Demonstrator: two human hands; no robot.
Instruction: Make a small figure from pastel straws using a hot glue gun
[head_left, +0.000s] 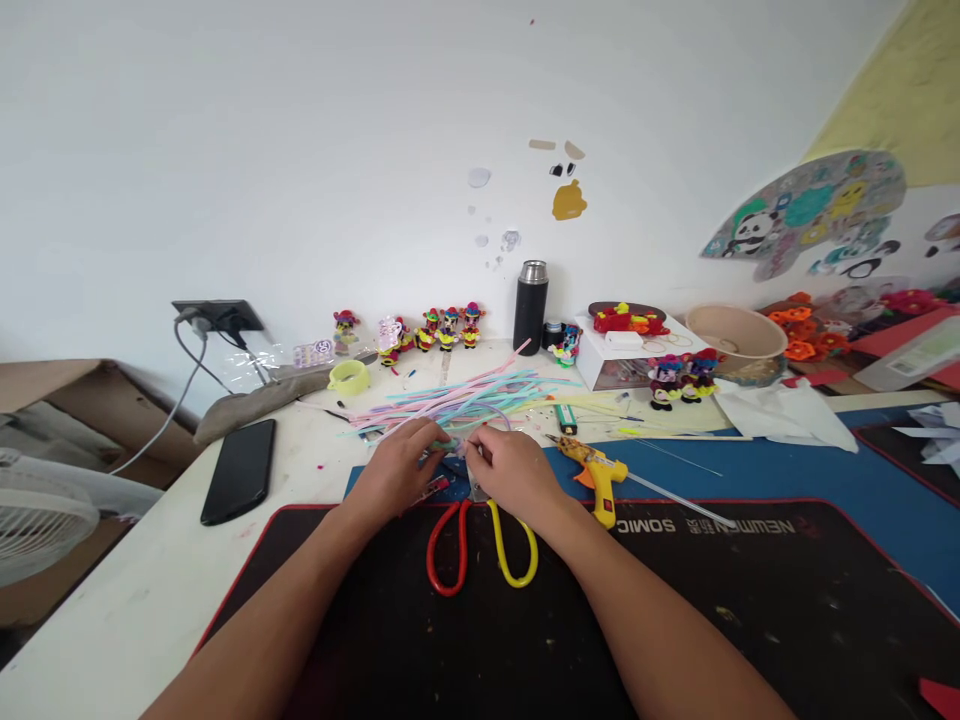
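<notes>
My left hand [405,462] and my right hand [506,462] meet just beyond the scissors, fingers pinched. Between the fingertips is a small piece of green and lavender pipe cleaner [456,448]; its exact shape is too small to make out. A lavender strand [491,408] curves up behind my right hand. Under my hands lie scissors with one red handle [442,590] and one yellow handle [525,580], their blades partly hidden. Beyond my fingers, a loose pile of pink, blue and lavender pipe cleaners [450,400] covers the white table.
Right of my hands lies a yellow glue gun [604,480] with a glue stick in it. A green lighter [565,419], black flask [530,310], yellow tape roll [349,377] and several small figures [448,328] stand behind. At left are a phone [240,472] and a fan [45,515].
</notes>
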